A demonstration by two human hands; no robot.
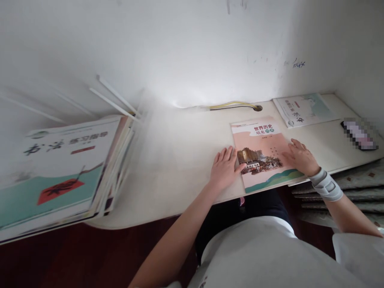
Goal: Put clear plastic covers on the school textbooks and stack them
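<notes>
Pink, thin paperback textbook (pixel 264 154) lies flat at near desk (pixel 180 160) edge. L hand (pixel 225 168) open, flat, touching its left edge; R hand (pixel 300 157) open, resting on right side. No grip.

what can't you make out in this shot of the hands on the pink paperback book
Head view only:
Dark flat object on the white desk's right side: pixelated, unidentifiable.
Stack of white and teal books: motion-blurred, cut off by the left edge.
Pink paperback book: small print too small; left hand and right hand cover parts of its side edges.
</notes>
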